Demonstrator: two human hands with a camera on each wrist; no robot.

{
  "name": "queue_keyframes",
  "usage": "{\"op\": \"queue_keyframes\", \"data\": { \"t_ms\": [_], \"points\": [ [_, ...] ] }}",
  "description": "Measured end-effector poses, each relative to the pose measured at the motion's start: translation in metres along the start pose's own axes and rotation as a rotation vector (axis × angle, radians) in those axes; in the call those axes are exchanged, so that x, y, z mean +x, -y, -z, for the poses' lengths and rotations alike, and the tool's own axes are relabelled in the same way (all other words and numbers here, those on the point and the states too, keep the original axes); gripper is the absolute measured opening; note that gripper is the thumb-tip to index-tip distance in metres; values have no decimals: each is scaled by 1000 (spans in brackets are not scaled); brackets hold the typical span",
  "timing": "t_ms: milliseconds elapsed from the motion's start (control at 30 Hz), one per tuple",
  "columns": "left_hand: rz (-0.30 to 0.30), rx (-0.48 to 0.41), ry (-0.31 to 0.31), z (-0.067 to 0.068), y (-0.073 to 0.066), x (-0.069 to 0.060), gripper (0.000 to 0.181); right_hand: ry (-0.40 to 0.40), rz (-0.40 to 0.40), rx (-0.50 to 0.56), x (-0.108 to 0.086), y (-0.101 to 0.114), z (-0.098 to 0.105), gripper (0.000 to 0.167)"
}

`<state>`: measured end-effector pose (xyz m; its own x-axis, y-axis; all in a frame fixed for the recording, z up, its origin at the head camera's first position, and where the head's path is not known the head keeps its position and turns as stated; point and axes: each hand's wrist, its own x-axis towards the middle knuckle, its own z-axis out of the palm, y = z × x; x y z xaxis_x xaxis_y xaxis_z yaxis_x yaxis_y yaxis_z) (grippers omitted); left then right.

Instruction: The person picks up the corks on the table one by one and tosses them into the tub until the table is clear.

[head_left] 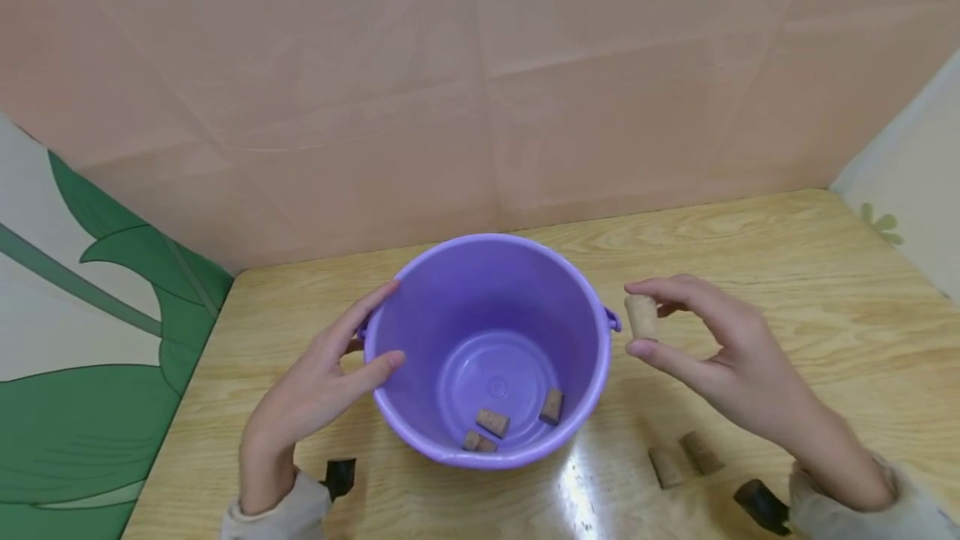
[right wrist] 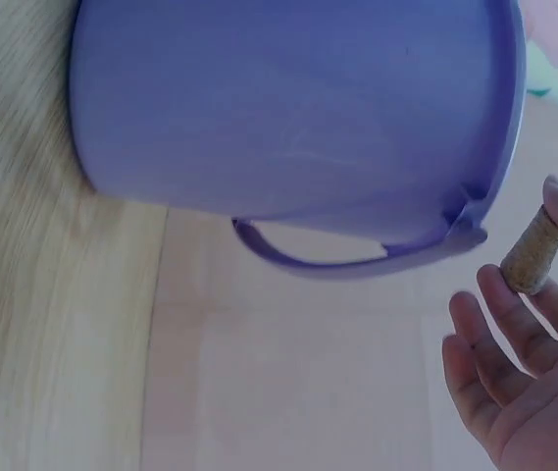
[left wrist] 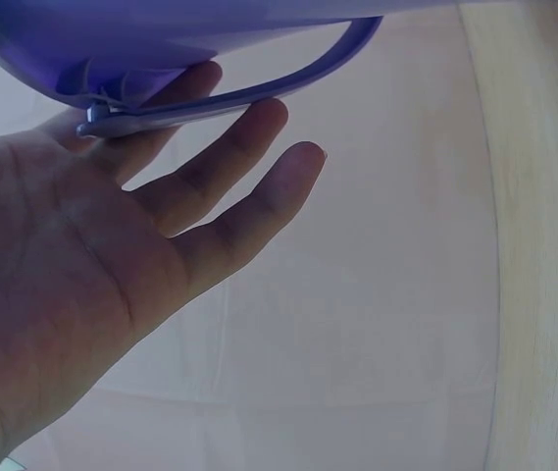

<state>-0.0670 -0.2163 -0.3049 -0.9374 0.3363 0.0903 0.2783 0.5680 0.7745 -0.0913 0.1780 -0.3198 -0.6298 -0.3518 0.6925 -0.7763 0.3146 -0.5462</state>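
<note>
A purple bucket (head_left: 491, 290) stands upright on the table with several corks in view, three of them inside: one cork (head_left: 492, 422), a second cork (head_left: 478, 442) near the front wall and a third cork (head_left: 551, 407) at the right. My left hand (head_left: 315, 386) holds the bucket's left rim, thumb over the edge and the other fingers outside, beside the handle (left wrist: 298, 78). To the right of the bucket, my right hand (head_left: 723, 348) pinches a pale cork (head_left: 642, 317) between thumb and fingertips, above table height and apart from the rim.
Two more corks, one cork (head_left: 664, 467) and another cork (head_left: 701, 452), lie on the wooden table (head_left: 810, 273) below my right hand. Black pieces show by both sleeves, one black piece (head_left: 340, 477) at the left. A pinkish cloth backdrop (head_left: 480, 107) rises behind the table.
</note>
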Motion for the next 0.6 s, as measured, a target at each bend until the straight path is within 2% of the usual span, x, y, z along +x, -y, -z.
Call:
{"op": "queue_keyframes", "data": {
  "t_ms": [367,600],
  "points": [
    [8,-11,3,0,0,0,69,69,66,28,13,15,-16,49],
    [12,-17,5,0,-1,0,70,64,87,14,18,17,-22,51]
  ]
}}
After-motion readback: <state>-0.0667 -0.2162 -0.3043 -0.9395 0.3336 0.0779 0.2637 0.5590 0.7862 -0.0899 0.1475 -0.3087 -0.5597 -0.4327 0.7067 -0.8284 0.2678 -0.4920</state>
